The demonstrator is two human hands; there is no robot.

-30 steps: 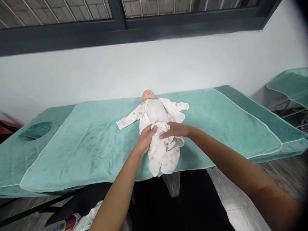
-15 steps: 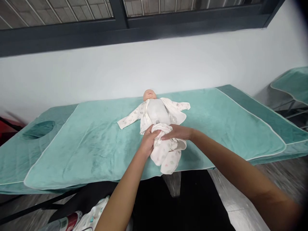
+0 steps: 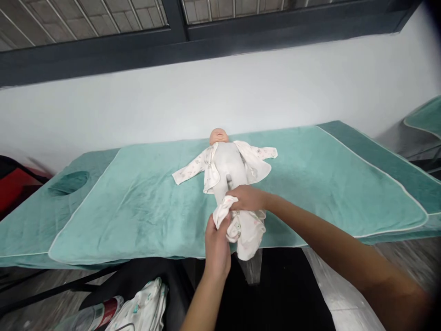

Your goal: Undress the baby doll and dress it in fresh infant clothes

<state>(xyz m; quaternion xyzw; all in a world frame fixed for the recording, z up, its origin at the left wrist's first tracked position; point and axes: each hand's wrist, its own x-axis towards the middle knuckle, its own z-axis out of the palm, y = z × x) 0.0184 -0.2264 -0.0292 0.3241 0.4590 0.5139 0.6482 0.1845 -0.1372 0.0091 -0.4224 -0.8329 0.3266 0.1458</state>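
A baby doll (image 3: 228,161) lies on its back, head toward the wall, its grey-white body and upper legs bare. An open white printed baby jacket (image 3: 190,171) is on its arms, the front spread to both sides. Bunched white printed baby pants (image 3: 250,232) surround the doll's lower legs and hang toward the near edge. My left hand (image 3: 218,243) is closed on the waist cloth of the pants at the left. My right hand (image 3: 246,198) grips the upper edge of the pants by the doll's legs, its fingertips partly hidden by cloth.
The doll lies on a green massage bed (image 3: 138,211) with a face hole (image 3: 69,183) at the left. Below the near edge, a black chair (image 3: 174,276) holds folded printed cloth (image 3: 146,305) and a plastic bottle (image 3: 99,315). A white wall stands behind.
The pants have been drawn down toward me, baring the doll's hips and upper legs. My left hand has moved lower and nearer; my right hand has shifted slightly down.
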